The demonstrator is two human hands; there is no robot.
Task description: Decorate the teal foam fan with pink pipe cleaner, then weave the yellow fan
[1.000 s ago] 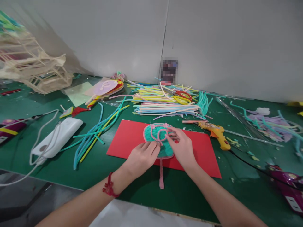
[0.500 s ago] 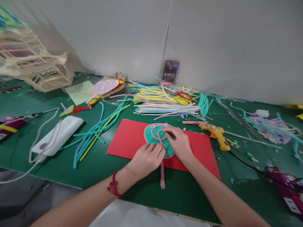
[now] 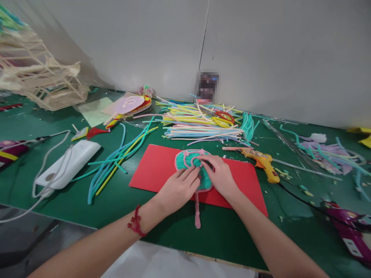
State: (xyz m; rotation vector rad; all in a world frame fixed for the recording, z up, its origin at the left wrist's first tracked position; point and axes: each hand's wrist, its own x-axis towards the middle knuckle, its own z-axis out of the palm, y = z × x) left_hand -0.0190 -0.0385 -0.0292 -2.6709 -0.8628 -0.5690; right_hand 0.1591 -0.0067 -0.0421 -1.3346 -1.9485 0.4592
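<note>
A small round fan (image 3: 181, 160), green inside with a pink rim, rests on a red card. Its pink handle (image 3: 197, 216) points toward me past the card's near edge. A pink pipe cleaner (image 3: 187, 161) curls in a loop on the fan's face. My right hand (image 3: 220, 173) pinches the loop's right side between thumb and fingertips. From the left, my left hand (image 3: 181, 189) reaches over the fan, its fingers close together and the tips on the pipe cleaner by the right fingertips. The left thumb and the strip's lower end are mostly hidden.
The red card (image 3: 150, 170) lies under the fan. Behind it are piled pipe cleaners (image 3: 203, 131) with scissors (image 3: 225, 117) on top. A yellow glue gun (image 3: 265, 164) lies right, its cord running toward me. Left are loose pipe cleaners (image 3: 116, 162) and a white power bank (image 3: 69, 164).
My left hand has slid forward and up the fan, its fingers straighter, closer to the right fingertips. The right hand stays at the loop. The whole view has shifted slightly.
</note>
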